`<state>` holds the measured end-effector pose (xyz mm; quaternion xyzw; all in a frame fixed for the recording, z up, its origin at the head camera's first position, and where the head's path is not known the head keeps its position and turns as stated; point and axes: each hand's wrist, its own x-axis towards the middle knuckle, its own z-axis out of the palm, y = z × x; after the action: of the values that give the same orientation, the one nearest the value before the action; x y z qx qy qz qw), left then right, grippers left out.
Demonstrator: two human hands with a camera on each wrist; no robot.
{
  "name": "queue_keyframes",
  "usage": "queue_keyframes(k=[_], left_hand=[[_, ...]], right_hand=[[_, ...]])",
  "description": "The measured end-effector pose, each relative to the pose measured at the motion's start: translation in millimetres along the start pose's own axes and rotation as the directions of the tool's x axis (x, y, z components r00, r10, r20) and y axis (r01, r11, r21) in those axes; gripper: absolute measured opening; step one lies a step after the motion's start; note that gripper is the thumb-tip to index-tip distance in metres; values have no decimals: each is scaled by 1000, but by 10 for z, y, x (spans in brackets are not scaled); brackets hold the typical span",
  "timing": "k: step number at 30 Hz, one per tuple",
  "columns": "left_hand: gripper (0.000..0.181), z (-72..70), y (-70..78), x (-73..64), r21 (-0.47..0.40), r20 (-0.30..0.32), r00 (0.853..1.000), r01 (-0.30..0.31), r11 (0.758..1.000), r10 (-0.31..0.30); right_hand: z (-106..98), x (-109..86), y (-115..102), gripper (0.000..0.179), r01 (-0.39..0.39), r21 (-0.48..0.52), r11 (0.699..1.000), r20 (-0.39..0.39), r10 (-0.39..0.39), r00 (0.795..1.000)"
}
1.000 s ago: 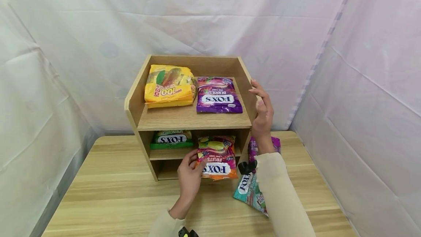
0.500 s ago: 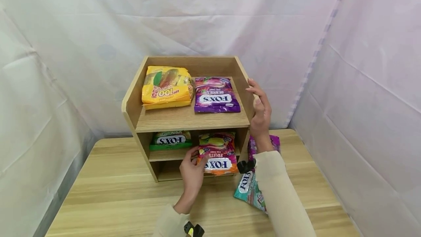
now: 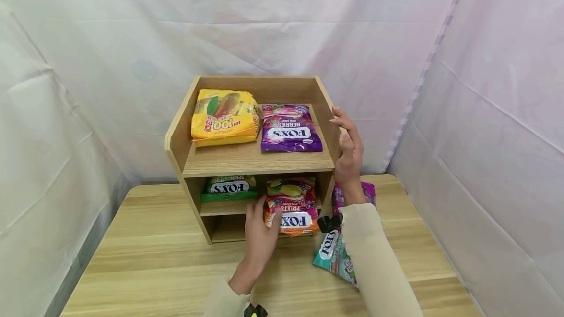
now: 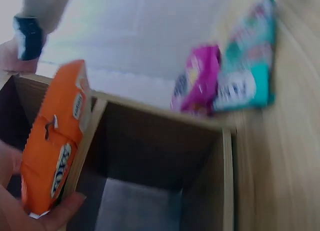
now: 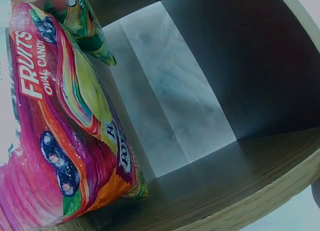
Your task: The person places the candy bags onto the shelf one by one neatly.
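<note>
My left hand (image 3: 260, 238) pinches the left edge of a red and orange bag of Fox's Fruits candy (image 3: 293, 204), thumb on its front. The bag lies tilted at the mouth of the wooden rack's (image 3: 255, 164) middle shelf, its front end jutting out. In the left wrist view, the bag's orange end (image 4: 52, 141) rests by the shelf's edge, near my thumb. My right hand (image 3: 351, 155) grips the rack's right side panel by its edge. On the left of the same shelf lies a green Spring Tea candy bag (image 3: 229, 187).
A yellow candy bag (image 3: 224, 121) and a purple Berries bag (image 3: 291, 131) lie on the top shelf. Right of the rack, a teal Mint candy bag (image 3: 335, 258) and a purple bag (image 3: 369, 192) lie on the table (image 3: 145, 258), partly hidden by my right arm.
My left hand has pushed the Fruits bag slightly inward onto the middle shelf and shifted a little right along it. The right hand keeps its hold on the side panel.
</note>
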<state>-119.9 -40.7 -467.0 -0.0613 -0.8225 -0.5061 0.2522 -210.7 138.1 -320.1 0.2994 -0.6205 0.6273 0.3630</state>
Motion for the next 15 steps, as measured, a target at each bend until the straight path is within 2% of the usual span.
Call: queue_keyframes(k=[1,2,4,6,8,10,15], left_hand=[[50,-7,-1,-17,77,-2,997,-75,994,76],[49,-13,2,-33,152,-1,988,-150,977,152],[48,-21,8,-57,286,7,957,-279,917,289],[45,-34,26,-65,376,19,922,-366,851,388],[43,-51,53,-66,410,52,891,-431,804,452],[43,-66,78,-60,412,110,862,-493,766,496],[44,-74,110,-44,372,311,784,-621,690,537]], right_hand=[[0,-2,0,38,-1,-1,1000,3,1,1000],[1,-2,0,38,-4,-2,1000,3,4,1000],[2,-3,0,38,-6,8,1000,1,6,1000],[6,-2,-2,39,-7,19,1000,2,7,1000],[18,2,-9,39,-5,23,1000,1,5,1000],[25,5,-7,39,5,25,1000,-2,-5,1000],[-1,-3,121,39,40,20,999,-15,-40,999]])
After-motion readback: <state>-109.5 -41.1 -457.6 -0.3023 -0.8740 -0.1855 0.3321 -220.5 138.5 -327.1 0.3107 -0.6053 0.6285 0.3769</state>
